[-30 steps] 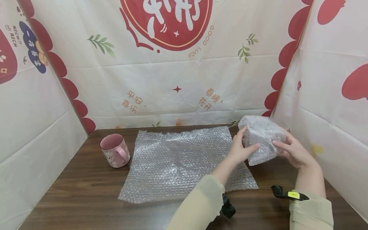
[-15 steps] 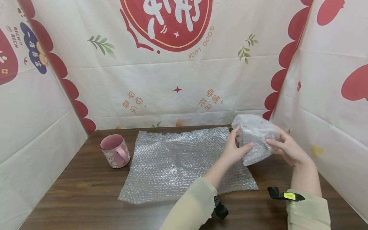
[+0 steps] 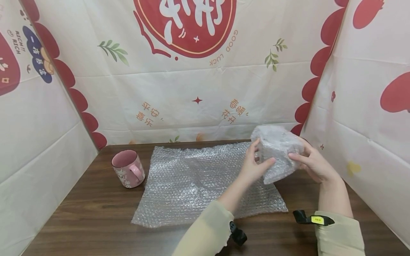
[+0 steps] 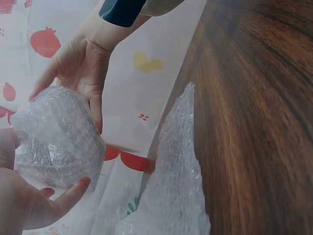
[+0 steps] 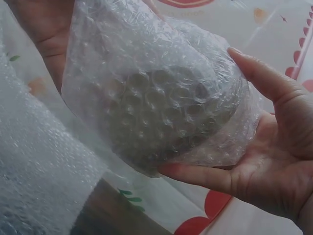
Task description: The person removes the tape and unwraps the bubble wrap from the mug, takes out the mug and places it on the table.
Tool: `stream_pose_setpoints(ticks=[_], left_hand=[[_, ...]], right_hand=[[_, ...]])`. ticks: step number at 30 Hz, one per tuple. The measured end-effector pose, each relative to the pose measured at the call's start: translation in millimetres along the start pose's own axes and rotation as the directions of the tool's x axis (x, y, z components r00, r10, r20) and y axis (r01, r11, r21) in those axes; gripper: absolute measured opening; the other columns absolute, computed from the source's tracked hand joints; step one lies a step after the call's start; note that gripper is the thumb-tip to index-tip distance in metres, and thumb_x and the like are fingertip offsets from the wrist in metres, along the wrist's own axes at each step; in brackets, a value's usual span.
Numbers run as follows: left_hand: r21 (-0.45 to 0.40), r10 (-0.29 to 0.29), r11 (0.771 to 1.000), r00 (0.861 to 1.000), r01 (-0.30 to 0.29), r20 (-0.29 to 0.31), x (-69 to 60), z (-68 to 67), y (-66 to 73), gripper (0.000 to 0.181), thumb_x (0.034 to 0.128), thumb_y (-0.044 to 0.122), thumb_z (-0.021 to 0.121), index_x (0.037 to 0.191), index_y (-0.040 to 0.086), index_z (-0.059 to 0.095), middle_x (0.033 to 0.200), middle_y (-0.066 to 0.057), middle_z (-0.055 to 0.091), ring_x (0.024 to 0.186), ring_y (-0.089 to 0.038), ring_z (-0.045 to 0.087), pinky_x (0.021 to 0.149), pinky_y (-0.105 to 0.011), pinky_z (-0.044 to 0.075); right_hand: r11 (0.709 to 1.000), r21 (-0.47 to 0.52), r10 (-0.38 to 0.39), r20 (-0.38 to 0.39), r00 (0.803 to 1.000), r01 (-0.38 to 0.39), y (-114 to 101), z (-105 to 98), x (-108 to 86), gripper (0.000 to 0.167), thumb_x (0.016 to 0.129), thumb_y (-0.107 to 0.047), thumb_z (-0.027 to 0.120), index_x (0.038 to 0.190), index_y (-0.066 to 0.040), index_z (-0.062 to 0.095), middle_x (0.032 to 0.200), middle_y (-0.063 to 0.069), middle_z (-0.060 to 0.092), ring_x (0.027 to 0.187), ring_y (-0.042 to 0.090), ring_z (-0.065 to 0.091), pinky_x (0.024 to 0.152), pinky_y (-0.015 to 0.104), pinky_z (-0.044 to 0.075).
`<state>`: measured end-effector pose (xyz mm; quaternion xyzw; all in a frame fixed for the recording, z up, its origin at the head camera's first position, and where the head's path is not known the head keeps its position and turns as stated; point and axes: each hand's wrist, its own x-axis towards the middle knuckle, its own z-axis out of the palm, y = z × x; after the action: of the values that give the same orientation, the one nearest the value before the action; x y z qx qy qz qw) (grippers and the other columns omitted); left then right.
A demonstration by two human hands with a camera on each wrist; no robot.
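Both hands hold a bundle wrapped in bubble wrap (image 3: pixel 278 151), raised over the right side of the table. My left hand (image 3: pixel 251 169) grips its left side, thumb across the near face. On the opposite side, my right hand (image 3: pixel 315 161) grips it with the thumb in front and the fingers behind. Through the plastic in the right wrist view, a dark rounded shape shows inside the bundle (image 5: pixel 166 103); its kind cannot be told. A flat sheet of bubble wrap (image 3: pixel 192 185) lies on the table below and left of the hands.
A pink mug (image 3: pixel 129 169) with a floral pattern stands upright at the left, beside the sheet. The dark wooden table (image 3: pixel 86 209) is enclosed by printed cloth (image 3: pixel 179 85) at the back and both sides.
Both hands have moved left together, carrying the wrapped bundle from the right toward the sheet's right edge. The sheet and mug have stayed put.
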<state>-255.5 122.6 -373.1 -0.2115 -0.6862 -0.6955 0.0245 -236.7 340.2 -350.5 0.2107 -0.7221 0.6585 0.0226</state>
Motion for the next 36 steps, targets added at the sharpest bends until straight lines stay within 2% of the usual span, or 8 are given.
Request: stream_pose_setpoints(ticks=[4, 8, 13, 20, 28, 36], left_hand=[[0.03, 0.003, 1.0, 1.0, -0.003, -0.015, -2.1, -7.5, 1.9, 0.077, 0.081, 0.021, 0.078, 0.146, 0.028, 0.037, 0.132, 0.002, 0.042, 0.109, -0.013, 0.049, 0.087, -0.023, 0.047], [0.033, -0.006, 0.999, 1.0, 0.007, -0.019, -4.3, -17.2, 5.0, 0.075, 0.0827, 0.021, 0.076, 0.146, 0.029, 0.036, 0.132, 0.0, 0.041, 0.104, -0.017, 0.051, 0.082, -0.023, 0.049], [0.045, -0.006, 0.999, 0.999, 0.008, -0.033, -6.1, -30.6, 8.4, 0.073, 0.0835, 0.021, 0.074, 0.145, 0.028, 0.036, 0.132, -0.001, 0.041, 0.103, -0.021, 0.05, 0.081, -0.026, 0.05], [0.038, -0.046, 0.998, 0.999, 0.047, -0.027, -9.9, -48.1, 7.2, 0.073, 0.0852, 0.026, 0.073, 0.145, 0.036, 0.033, 0.135, -0.001, 0.039, 0.107, -0.023, 0.047, 0.08, -0.031, 0.052], [0.042, -0.048, 0.998, 0.998, 0.049, -0.032, -16.3, -61.6, 7.6, 0.075, 0.0854, 0.027, 0.073, 0.147, 0.032, 0.031, 0.136, -0.005, 0.037, 0.109, -0.026, 0.046, 0.08, -0.035, 0.052], [0.049, -0.013, 0.999, 0.999, 0.015, -0.038, -19.6, -73.0, 10.4, 0.075, 0.0855, 0.023, 0.073, 0.148, 0.027, 0.032, 0.135, -0.009, 0.039, 0.104, -0.026, 0.049, 0.078, -0.035, 0.053]], right_hand=[[0.999, -0.047, 0.013, -0.016, 1.0, -0.014, 0, 7, 4.8, 0.068, 0.095, 0.001, 0.052, 0.152, -0.02, 0.022, 0.132, 0.007, 0.037, 0.109, 0.016, 0.049, 0.077, 0.034, 0.054], [0.998, -0.059, 0.017, -0.022, 1.0, -0.018, 1, 15, 11.1, 0.069, 0.094, 0.0, 0.054, 0.152, -0.02, 0.023, 0.133, 0.009, 0.036, 0.11, 0.017, 0.048, 0.078, 0.034, 0.053], [1.0, 0.003, 0.01, -0.023, 1.0, -0.01, 2, 29, 19.1, 0.069, 0.094, 0.001, 0.054, 0.152, -0.022, 0.025, 0.131, 0.007, 0.039, 0.107, 0.015, 0.051, 0.076, 0.035, 0.054], [0.999, 0.043, 0.025, -0.029, 0.999, -0.024, 3, 46, 28.2, 0.068, 0.094, 0.001, 0.056, 0.151, -0.021, 0.028, 0.126, 0.007, 0.044, 0.102, 0.015, 0.056, 0.074, 0.036, 0.055], [0.998, 0.043, 0.048, -0.037, 0.998, -0.046, 1, 61, 33.3, 0.069, 0.093, -0.001, 0.058, 0.151, -0.021, 0.028, 0.125, 0.008, 0.045, 0.101, 0.015, 0.057, 0.074, 0.036, 0.055], [0.997, 0.041, 0.061, -0.049, 0.997, -0.059, -3, 74, 36.4, 0.069, 0.092, -0.001, 0.06, 0.151, -0.021, 0.029, 0.122, 0.006, 0.049, 0.099, 0.015, 0.057, 0.073, 0.037, 0.056]])
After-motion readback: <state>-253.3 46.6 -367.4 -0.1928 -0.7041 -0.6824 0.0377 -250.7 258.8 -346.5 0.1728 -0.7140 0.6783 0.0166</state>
